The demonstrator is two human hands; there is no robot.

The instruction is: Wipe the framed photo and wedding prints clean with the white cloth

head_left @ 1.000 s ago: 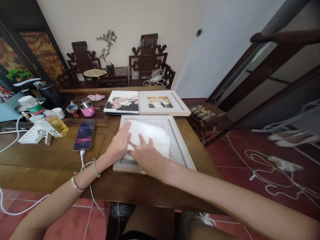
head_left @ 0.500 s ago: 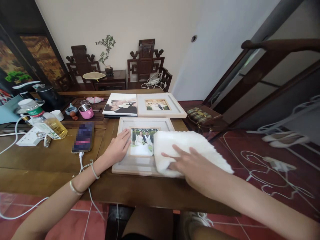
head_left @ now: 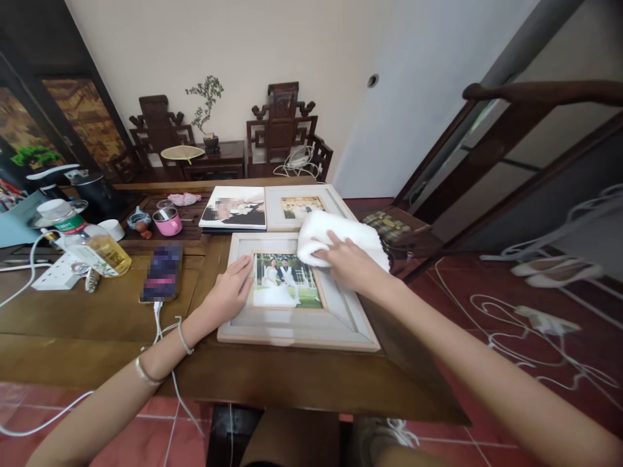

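Note:
A pale picture frame (head_left: 302, 327) with a wedding photo (head_left: 282, 279) in it lies flat near the table's front edge. My left hand (head_left: 234, 288) rests on its left side, fingers stretched out flat and holding nothing. At the frame's upper right corner, my right hand (head_left: 348, 259) grips a folded white towel (head_left: 341, 230), fingers pressed into its left part. The towel covers that corner and overlaps the lower right of a second pale frame (head_left: 280, 220) behind. A white-edged photo panel (head_left: 233, 206) lies left of that second frame.
A charging phone (head_left: 161, 272), a power strip (head_left: 56, 272), a tilted bottle of yellow liquid (head_left: 104, 250) and a pink cup (head_left: 168, 222) are on the table (head_left: 97, 311) to the left. A dark wooden chair (head_left: 506, 136) stands at right.
My right hand has moved the towel away from me, from the frame's lower right to its upper right corner, uncovering the photo's right part. My left hand has stayed on the frame.

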